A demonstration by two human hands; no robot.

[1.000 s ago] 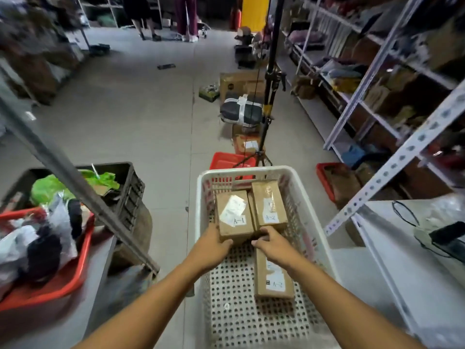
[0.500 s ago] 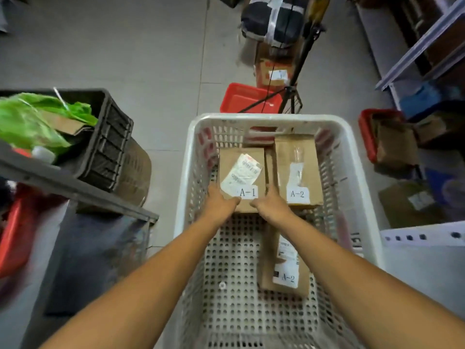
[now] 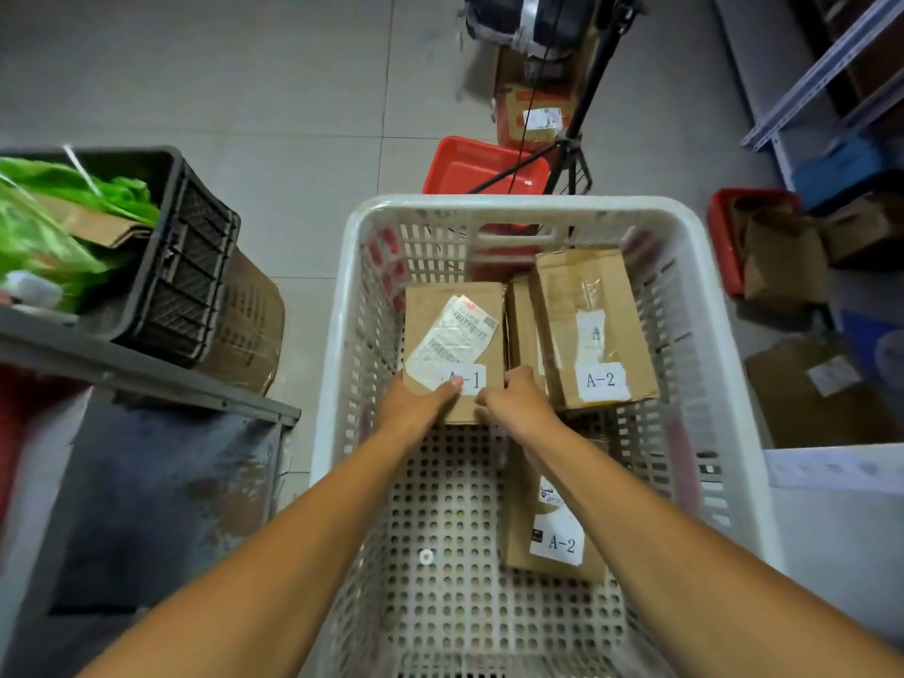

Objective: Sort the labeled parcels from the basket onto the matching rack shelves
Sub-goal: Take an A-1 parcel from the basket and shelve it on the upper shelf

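Note:
A white perforated basket stands on the floor in front of me. Inside it, a brown parcel labeled A-1 is gripped at its near edge by both hands: my left hand has its thumb over the label, and my right hand curls round the near right corner. Another parcel labeled A-2 leans at the basket's far right. Under my right forearm, a third parcel labeled A-2 lies flat on the basket floor.
A black crate with green bags sits on a grey shelf at left. Red baskets, boxes and a tripod stand beyond the basket. Rack uprights and brown boxes are at right.
My view has dropped and closed in on the basket. Both hands have tightened on the A-1 parcel's near edge, and my left thumb now covers part of its label.

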